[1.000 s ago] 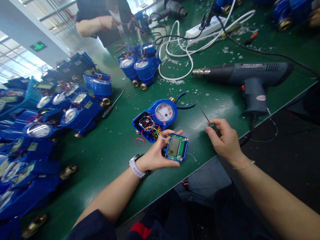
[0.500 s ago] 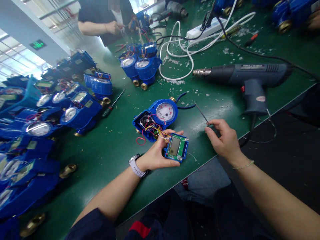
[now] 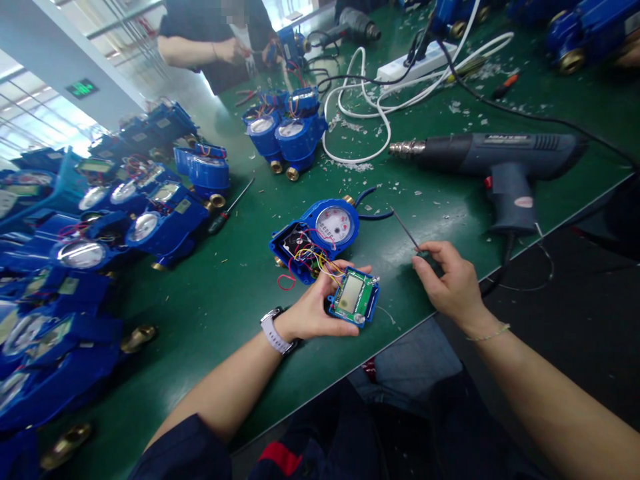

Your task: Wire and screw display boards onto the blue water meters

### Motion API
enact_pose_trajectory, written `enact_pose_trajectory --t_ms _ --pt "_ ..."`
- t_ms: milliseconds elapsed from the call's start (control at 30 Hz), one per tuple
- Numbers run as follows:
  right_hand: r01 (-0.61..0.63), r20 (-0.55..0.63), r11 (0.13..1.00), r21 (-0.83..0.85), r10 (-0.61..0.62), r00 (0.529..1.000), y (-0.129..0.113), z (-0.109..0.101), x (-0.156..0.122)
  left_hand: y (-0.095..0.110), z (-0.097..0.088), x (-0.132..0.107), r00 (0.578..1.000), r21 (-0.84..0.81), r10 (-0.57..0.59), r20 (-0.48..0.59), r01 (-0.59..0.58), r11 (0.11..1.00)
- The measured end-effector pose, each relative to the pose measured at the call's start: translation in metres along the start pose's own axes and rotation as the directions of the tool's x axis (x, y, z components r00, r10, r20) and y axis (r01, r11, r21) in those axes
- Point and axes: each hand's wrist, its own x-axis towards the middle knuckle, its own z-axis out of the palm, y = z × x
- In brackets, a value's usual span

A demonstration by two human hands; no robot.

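Observation:
My left hand (image 3: 320, 310) grips a green circuit board (image 3: 354, 295) with a small display, set in a blue frame. Thin coloured wires (image 3: 313, 257) run from it into the open housing of a blue water meter (image 3: 305, 223), which lies on the table just beyond that hand. The meter's round dial (image 3: 334, 225) faces up, and dark cables stick out by its brass fitting. Held in my closed right hand (image 3: 447, 277) is a screwdriver (image 3: 406, 230), its thin shaft pointing up and left toward the cable ends; its handle is mostly hidden by my fingers.
A heat gun (image 3: 500, 157) lies on the right of the green table (image 3: 200, 347). Behind it are a power strip (image 3: 417, 63) and white cable. Several blue meters (image 3: 165, 223) crowd the left, beside another screwdriver (image 3: 230, 208). A person (image 3: 215, 47) works across the table.
The whole view has shifted slightly, so the table items appear a little lower and to the right. The display looks brighter now. Both hands keep their holds.

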Motion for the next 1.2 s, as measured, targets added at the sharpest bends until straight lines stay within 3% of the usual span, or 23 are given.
enact_pose_trajectory --t_ms 267,533,733,900,1000,1200 --pt "0.009 -0.009 1.000 -0.006 -0.009 1.000 0.001 0.001 0.000 -0.001 -0.001 0.000 1.000 0.032 0.020 0.002 -0.020 0.999" --pt "-0.004 0.001 1.000 0.003 0.004 1.000 0.000 0.000 0.000 0.004 0.002 -0.004 0.998 0.269 -0.020 -0.057 0.035 0.962" --pt "-0.013 -0.005 1.000 0.017 0.013 1.000 -0.001 -0.001 0.001 0.004 -0.003 -0.019 0.994 0.513 -0.024 -0.106 0.075 0.855" --pt "0.007 -0.015 1.000 0.027 -0.007 1.000 0.000 0.000 0.000 0.006 -0.005 -0.046 0.992 0.566 0.058 -0.111 0.016 0.824" --pt "0.003 -0.019 1.000 0.025 -0.003 1.000 -0.001 0.000 0.000 0.007 -0.007 -0.067 0.959 0.572 0.172 -0.225 -0.013 0.820" --pt "-0.009 -0.031 1.000 0.025 0.010 0.999 0.000 0.000 0.000 0.004 -0.015 -0.084 0.815 0.534 0.336 -0.471 -0.040 0.845"
